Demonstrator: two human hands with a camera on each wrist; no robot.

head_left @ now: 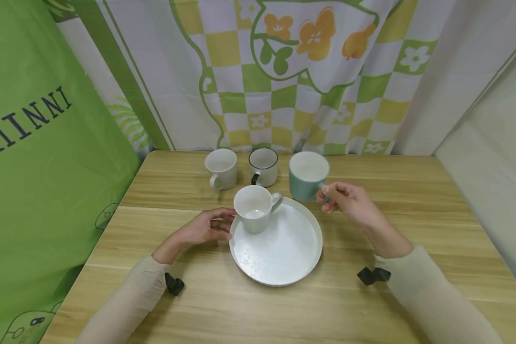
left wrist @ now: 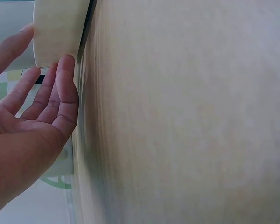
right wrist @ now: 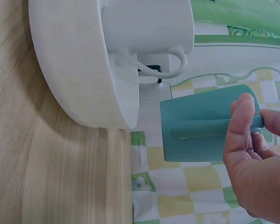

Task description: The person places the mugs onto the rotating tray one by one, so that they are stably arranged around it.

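Head view: light wood-grain table (head_left: 198,310), checked cloth in green, yellow and white (head_left: 279,95) behind it, plain green cloth (head_left: 34,153) at left. Round white tray with a raised rim (head_left: 284,263) lies mid-table. Glossy white mug with a looped handle (head_left: 254,215) stands upright in the tray's far left part, handle to the right. Left hand (head_left: 208,227) at the tray's left side, fingers parted; whether any fingertip meets the white mug, cannot tell. Right hand (head_left: 348,203) grips the handle of a teal mug with white interior (head_left: 304,185), mouth up, just beyond the tray's far right edge. Toward the back, side by side but apart: plain white mug (head_left: 223,173), then white mug with dark rim and black handle (head_left: 265,173).

Left wrist view: thumb and fingertips touch the tray's outer wall; fingers lightly bent, gaps between some.

Right wrist view: thumb and fingers clamped on the teal handle. Teal mug held clear of the tabletop, apart from tray and glossy mug. Base of the glossy mug hidden behind the rim.
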